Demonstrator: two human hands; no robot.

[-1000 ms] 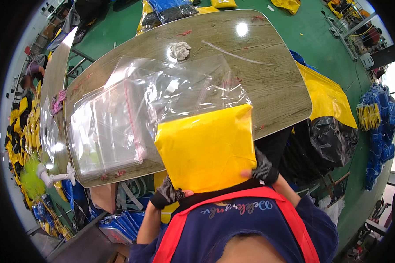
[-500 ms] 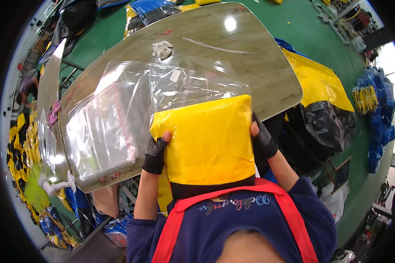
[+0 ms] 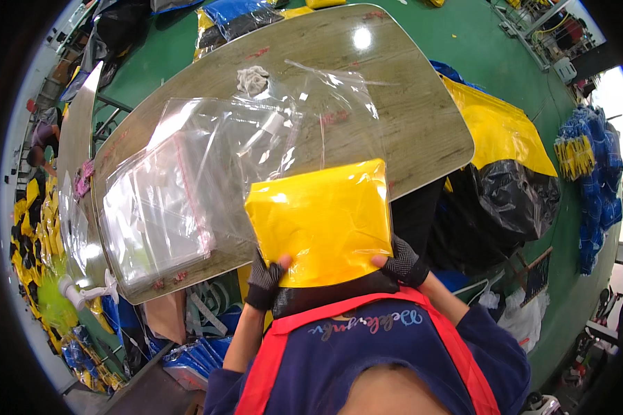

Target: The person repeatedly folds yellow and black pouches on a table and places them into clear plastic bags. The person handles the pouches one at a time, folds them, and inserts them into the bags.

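A folded yellow bag or sheet (image 3: 318, 225), with a black part (image 3: 315, 297) along its near edge, lies in front of my body at the table's near edge. My left hand (image 3: 266, 278), in a dark fingerless glove, is closed on its near left corner, thumb on top. On the near right corner my right hand (image 3: 401, 264), gloved alike, grips it the same way. Clear plastic bag film (image 3: 346, 138) spreads from its far edge over the table, and glossy film seems to cover the yellow face. My fingers underneath are hidden.
A stack of clear plastic bags (image 3: 152, 207) lies on the left of the wood-patterned table (image 3: 415, 111). Beyond sits a crumpled whitish cloth (image 3: 253, 80). Yellow-and-black bags (image 3: 498, 124) stand at the right; a small white fan (image 3: 83, 294) is at the left. Another person (image 3: 43, 142) is far left.
My hands have slid down the sides to the near corners. The yellow piece has come slightly nearer and looks shinier. Clear film beyond it has shifted and lifted in folds.
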